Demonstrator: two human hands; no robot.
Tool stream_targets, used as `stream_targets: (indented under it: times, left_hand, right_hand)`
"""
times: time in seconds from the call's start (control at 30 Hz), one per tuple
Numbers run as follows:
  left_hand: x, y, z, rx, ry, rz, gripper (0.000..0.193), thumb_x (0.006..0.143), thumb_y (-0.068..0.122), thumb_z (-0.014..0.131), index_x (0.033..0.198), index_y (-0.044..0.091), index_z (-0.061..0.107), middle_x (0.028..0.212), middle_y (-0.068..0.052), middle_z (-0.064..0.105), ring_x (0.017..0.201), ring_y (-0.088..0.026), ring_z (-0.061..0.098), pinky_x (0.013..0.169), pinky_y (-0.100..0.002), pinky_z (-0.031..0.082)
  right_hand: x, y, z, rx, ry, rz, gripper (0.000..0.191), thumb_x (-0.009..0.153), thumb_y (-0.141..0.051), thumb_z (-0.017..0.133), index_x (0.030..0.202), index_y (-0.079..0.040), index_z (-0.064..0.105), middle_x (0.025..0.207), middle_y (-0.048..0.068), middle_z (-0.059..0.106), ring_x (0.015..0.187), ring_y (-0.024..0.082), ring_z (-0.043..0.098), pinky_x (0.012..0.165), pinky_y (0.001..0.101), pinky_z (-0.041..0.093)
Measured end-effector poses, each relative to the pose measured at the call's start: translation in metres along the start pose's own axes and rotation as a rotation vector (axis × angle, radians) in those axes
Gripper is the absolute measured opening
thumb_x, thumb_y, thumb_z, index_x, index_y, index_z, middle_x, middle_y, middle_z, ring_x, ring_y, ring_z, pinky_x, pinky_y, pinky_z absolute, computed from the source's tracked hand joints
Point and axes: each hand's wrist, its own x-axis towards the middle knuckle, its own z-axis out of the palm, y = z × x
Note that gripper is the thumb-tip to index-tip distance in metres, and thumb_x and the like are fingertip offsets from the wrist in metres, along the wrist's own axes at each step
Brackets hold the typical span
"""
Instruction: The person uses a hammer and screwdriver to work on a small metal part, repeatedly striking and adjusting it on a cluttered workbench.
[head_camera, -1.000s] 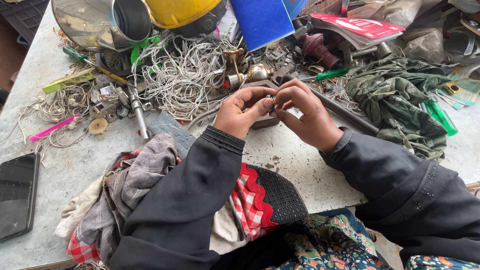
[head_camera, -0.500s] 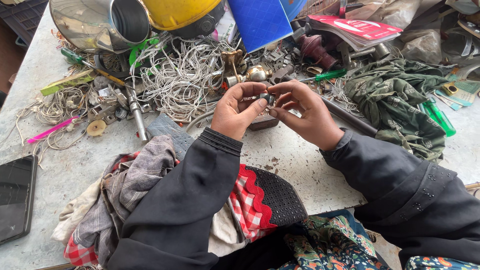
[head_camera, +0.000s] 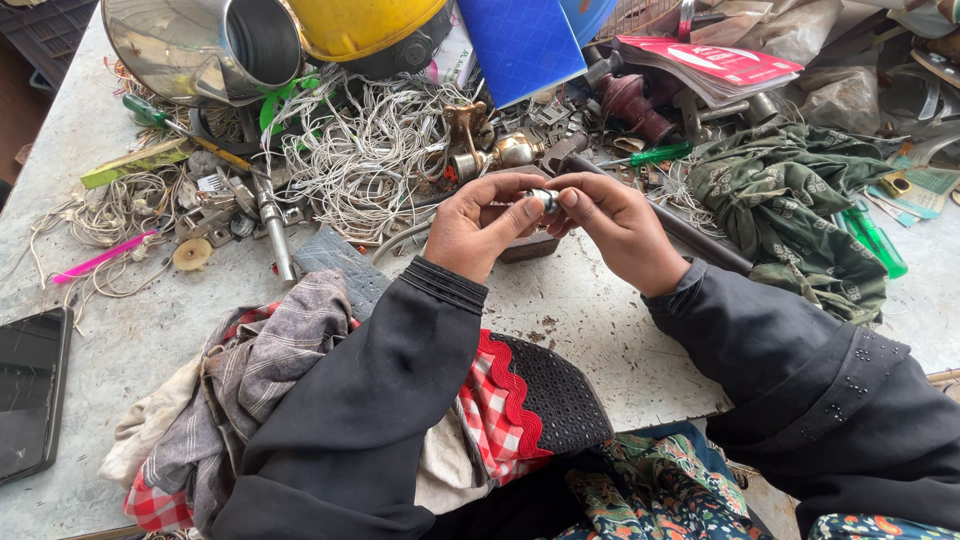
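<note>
1. Holding a small silvery metal part (head_camera: 543, 199) between both hands, just above centre of the frame, over the tabletop (head_camera: 590, 320).
2. Left hand (head_camera: 478, 222): thumb and fingers pinched on the part's left side, palm turned inward.
3. Right hand (head_camera: 622, 228): fingertips closed on the part's right side, thumb tip against it. Both hands touch at the part; it is mostly hidden by the fingers, so its exact shape is unclear.
4. Directly behind the hands: a brass fitting (head_camera: 500, 152) and a tangle of pale wires (head_camera: 370, 150), upper centre-left.
5. A dark rectangular block (head_camera: 528, 248) lies on the tabletop just under the hands.
6. Upper left: shiny steel jug (head_camera: 205, 45) on its side, yellow helmet (head_camera: 365, 25) next to it.
7. Right of the hands: crumpled green cloth (head_camera: 790, 205), with a green-handled screwdriver (head_camera: 655, 155) near it.
8. Lower left: heap of checked and grey rags (head_camera: 250, 380) under the left sleeve; a dark phone (head_camera: 30, 390) at the left edge.
</note>
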Motion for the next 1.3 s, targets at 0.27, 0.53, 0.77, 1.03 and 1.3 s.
stream_targets:
  times: [0.27,0.53,0.77,1.03,1.3]
  left_hand:
    - [0.001,0.002,0.001,0.031,0.112,-0.080,0.034,0.094,0.028,0.075,0.114,0.000,0.072,0.100,-0.007,0.076,0.086,-0.012,0.074,0.075,-0.026,0.062]
    - [0.001,-0.003,0.000,-0.038,0.007,0.004,0.036,0.095,0.015,0.074,0.126,-0.002,0.064,0.110,-0.006,0.072,0.099,-0.011,0.072,0.088,-0.025,0.061]
    - [0.002,-0.006,0.000,-0.039,-0.009,0.052,0.036,0.097,0.007,0.071,0.130,-0.003,0.061,0.123,-0.010,0.069,0.107,-0.012,0.071,0.094,-0.026,0.059]
    - [0.002,-0.008,-0.002,0.042,0.035,0.042,0.028,0.097,0.006,0.070,0.122,-0.002,0.064,0.118,-0.010,0.070,0.104,-0.014,0.073,0.092,-0.026,0.061]
    - [0.004,-0.015,-0.002,-0.029,0.030,0.041,0.023,0.098,0.007,0.070,0.119,-0.002,0.065,0.115,-0.009,0.071,0.103,-0.013,0.072,0.092,-0.026,0.060]
  right_hand:
    - [-0.004,-0.013,0.006,-0.192,-0.025,-0.094,0.041,0.100,-0.010,0.067,0.138,0.001,0.056,0.117,0.006,0.066,0.105,0.011,0.065,0.092,0.0282,0.056]
    - [0.000,-0.005,0.004,-0.040,0.018,-0.028,0.034,0.105,-0.010,0.061,0.137,0.000,0.057,0.117,0.005,0.070,0.099,0.009,0.067,0.087,0.0262,0.057]
    - [-0.001,-0.008,0.004,-0.154,0.037,-0.046,0.034,0.103,-0.003,0.062,0.136,0.000,0.059,0.110,0.005,0.066,0.099,0.010,0.067,0.087,0.0264,0.058]
    - [-0.004,-0.021,0.008,-0.271,0.021,-0.110,0.038,0.098,-0.003,0.070,0.135,-0.005,0.060,0.127,0.002,0.059,0.108,0.010,0.063,0.091,0.0259,0.057]
    - [-0.002,-0.024,0.010,-0.321,0.034,-0.110,0.037,0.097,-0.003,0.072,0.132,-0.007,0.063,0.121,0.001,0.060,0.107,0.010,0.064,0.089,0.0249,0.056]
